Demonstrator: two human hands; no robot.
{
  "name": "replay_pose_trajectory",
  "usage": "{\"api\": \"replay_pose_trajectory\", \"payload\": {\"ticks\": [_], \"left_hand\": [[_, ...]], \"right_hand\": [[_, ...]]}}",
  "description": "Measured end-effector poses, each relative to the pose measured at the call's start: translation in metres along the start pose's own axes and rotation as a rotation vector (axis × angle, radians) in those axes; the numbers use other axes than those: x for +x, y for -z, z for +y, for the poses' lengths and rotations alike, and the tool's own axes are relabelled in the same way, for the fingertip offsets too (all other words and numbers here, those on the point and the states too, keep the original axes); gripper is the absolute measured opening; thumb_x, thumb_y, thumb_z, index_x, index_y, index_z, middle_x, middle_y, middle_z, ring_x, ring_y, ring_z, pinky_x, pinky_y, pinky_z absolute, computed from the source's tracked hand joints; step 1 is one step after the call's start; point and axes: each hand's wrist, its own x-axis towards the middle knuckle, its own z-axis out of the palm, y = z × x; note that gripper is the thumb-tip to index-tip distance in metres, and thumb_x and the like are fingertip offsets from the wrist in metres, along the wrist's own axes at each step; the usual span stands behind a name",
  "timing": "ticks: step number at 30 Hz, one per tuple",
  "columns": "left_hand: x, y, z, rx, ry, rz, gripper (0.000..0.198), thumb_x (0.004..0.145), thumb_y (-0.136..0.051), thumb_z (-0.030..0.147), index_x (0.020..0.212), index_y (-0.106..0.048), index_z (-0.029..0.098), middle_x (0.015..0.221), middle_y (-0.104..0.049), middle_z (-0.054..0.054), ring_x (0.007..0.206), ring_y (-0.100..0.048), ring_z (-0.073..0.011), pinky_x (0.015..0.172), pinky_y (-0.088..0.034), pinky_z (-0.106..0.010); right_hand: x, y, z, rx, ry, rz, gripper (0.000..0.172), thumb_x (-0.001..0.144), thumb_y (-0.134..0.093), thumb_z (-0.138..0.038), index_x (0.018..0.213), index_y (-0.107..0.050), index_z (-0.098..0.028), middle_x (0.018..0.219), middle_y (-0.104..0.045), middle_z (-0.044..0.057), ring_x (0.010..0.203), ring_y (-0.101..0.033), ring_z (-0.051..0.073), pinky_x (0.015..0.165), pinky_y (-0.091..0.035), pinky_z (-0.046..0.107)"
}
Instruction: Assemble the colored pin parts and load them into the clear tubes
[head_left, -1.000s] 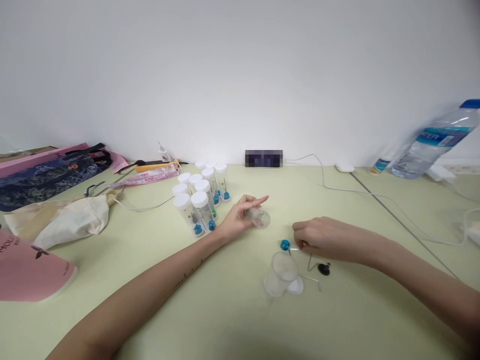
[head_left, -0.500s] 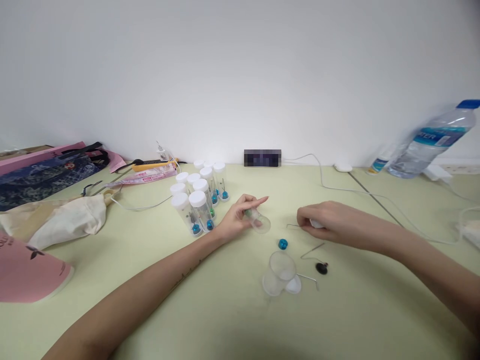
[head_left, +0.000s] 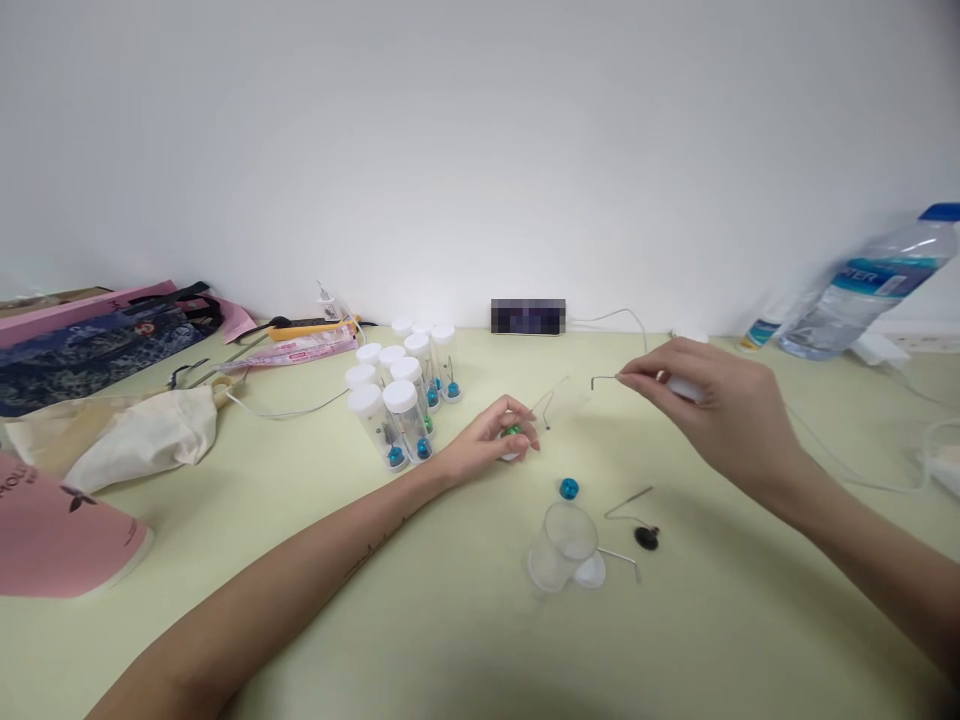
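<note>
right hand [head_left: 712, 410] pinches bent wire [head_left: 604, 380], raised | left hand [head_left: 487, 445] grips clear vial [head_left: 517, 440] on bench [head_left: 450, 620] | risk: thin wire slips, vial rolls

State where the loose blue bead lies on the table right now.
The blue bead lies on the table centre-right, just beyond the open vial, between the left hand and raised right hand.

On the worktop [head_left: 420, 620], capped vials [head_left: 401, 400] stand clustered just left of the left hand [head_left: 491, 445]. A bead [head_left: 569, 488] lies between the hands; nearer than it an open vial [head_left: 559, 545] lies on its side, a bent wire [head_left: 626, 503] just to its right. The right hand [head_left: 712, 410] is raised, holding a hooked wire [head_left: 604, 379]. A water bottle [head_left: 862, 285] stands far right, behind it.
</note>
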Motion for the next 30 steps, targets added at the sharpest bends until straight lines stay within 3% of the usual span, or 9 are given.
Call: {"api": "replay_pose_trajectory", "payload": {"ticks": [5, 9, 13, 17, 21, 26, 30], "left_hand": [[-0.001, -0.001, 0.001, 0.018, 0.008, -0.065, 0.033, 0.084, -0.060, 0.040, 0.104, -0.043, 0.019, 0.093, -0.059, -0.007, 0.073, -0.049, -0.0117, 0.066, -0.037, -0.025], [-0.003, -0.001, 0.004, 0.093, 0.022, -0.049, 0.040, 0.080, -0.066, 0.038, 0.109, -0.045, 0.020, 0.099, -0.053, -0.006, 0.088, -0.050, -0.0150, 0.073, -0.040, -0.026], [-0.004, -0.001, 0.003, 0.159, 0.015, -0.043, 0.048, 0.075, -0.071, 0.031, 0.114, -0.044, 0.020, 0.099, -0.050, -0.004, 0.083, -0.049, -0.0124, 0.073, -0.040, -0.025], [-0.003, -0.001, 0.001, 0.165, 0.009, -0.038, 0.046, 0.078, -0.069, 0.032, 0.115, -0.044, 0.020, 0.097, -0.050, -0.005, 0.084, -0.049, -0.0127, 0.073, -0.039, -0.025], [-0.004, -0.002, 0.003, 0.139, 0.031, -0.038, 0.048, 0.077, -0.070, 0.036, 0.115, -0.046, 0.020, 0.096, -0.052, -0.005, 0.087, -0.051, -0.0147, 0.075, -0.040, -0.027], [-0.004, -0.002, 0.008, 0.140, 0.052, -0.012, 0.046, 0.078, -0.068, 0.040, 0.116, -0.050, 0.020, 0.094, -0.054, -0.005, 0.088, -0.051, -0.0157, 0.078, -0.040, -0.027], [-0.003, -0.003, 0.011, 0.146, 0.094, 0.021, 0.044, 0.083, -0.061, 0.043, 0.120, -0.053, 0.021, 0.094, -0.053, -0.004, 0.075, -0.049, -0.0124, 0.069, -0.040, -0.025]], "right_hand": [[-0.002, -0.009, 0.004, 0.077, -0.087, -0.174, 0.018, 0.087, -0.058, -0.039, 0.084, -0.069, -0.025, 0.084, -0.068, 0.001, 0.069, -0.060, 0.015, 0.063, -0.043, 0.029], [-0.002, -0.008, -0.001, 0.135, -0.227, -0.169, 0.026, 0.085, -0.058, -0.047, 0.096, -0.068, -0.027, 0.085, -0.068, 0.001, 0.071, -0.060, 0.017, 0.064, -0.044, 0.029], [0.001, -0.005, -0.001, 0.199, -0.391, -0.206, 0.030, 0.090, -0.045, -0.049, 0.101, -0.061, -0.025, 0.088, -0.064, 0.003, 0.071, -0.059, 0.018, 0.061, -0.045, 0.030], [0.001, -0.006, 0.004, 0.326, -0.492, -0.366, 0.029, 0.091, -0.043, -0.044, 0.113, -0.054, -0.030, 0.107, -0.061, 0.005, 0.095, -0.061, 0.023, 0.074, -0.049, 0.033], [-0.001, -0.011, 0.008, 0.445, -0.435, -0.395, 0.033, 0.089, -0.050, -0.049, 0.117, -0.053, -0.031, 0.121, -0.059, 0.005, 0.115, -0.055, 0.025, 0.091, -0.047, 0.037], [-0.001, -0.017, 0.012, 0.615, -0.450, -0.330, 0.031, 0.085, -0.057, -0.050, 0.108, -0.061, -0.028, 0.120, -0.062, 0.004, 0.104, -0.062, 0.025, 0.085, -0.052, 0.039], [-0.003, -0.020, 0.011, 0.604, -0.512, -0.298, 0.034, 0.086, -0.057, -0.049, 0.111, -0.063, -0.026, 0.115, -0.065, 0.007, 0.089, -0.068, 0.025, 0.078, -0.054, 0.039]]}}
